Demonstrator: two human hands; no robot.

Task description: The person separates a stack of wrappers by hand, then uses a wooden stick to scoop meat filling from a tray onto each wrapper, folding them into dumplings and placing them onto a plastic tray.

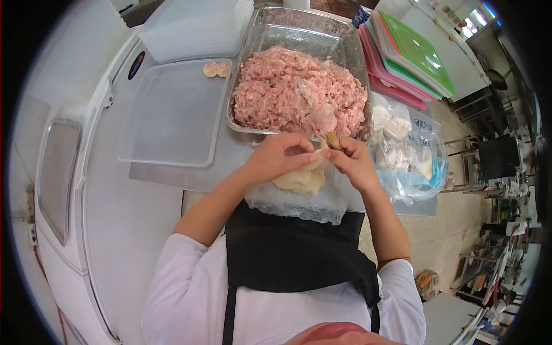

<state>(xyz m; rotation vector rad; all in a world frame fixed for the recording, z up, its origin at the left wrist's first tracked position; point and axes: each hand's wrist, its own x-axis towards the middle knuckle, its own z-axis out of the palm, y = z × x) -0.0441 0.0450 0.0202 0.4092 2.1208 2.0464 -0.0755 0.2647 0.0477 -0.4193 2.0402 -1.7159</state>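
My left hand and my right hand meet near the front edge of a metal tray. Between their fingertips is a thin, pale dough wrapper. My right hand also has a small brownish stick-like tool in its fingers. Pink ground meat is heaped in the tray just beyond. Below the hands, a stack of pale wrappers lies on a clear plastic bag.
At left, a clear plastic tray holds small filled dumplings in its top right corner. Stacked clear containers stand behind it. Coloured lids are piled at right, above bagged dough.
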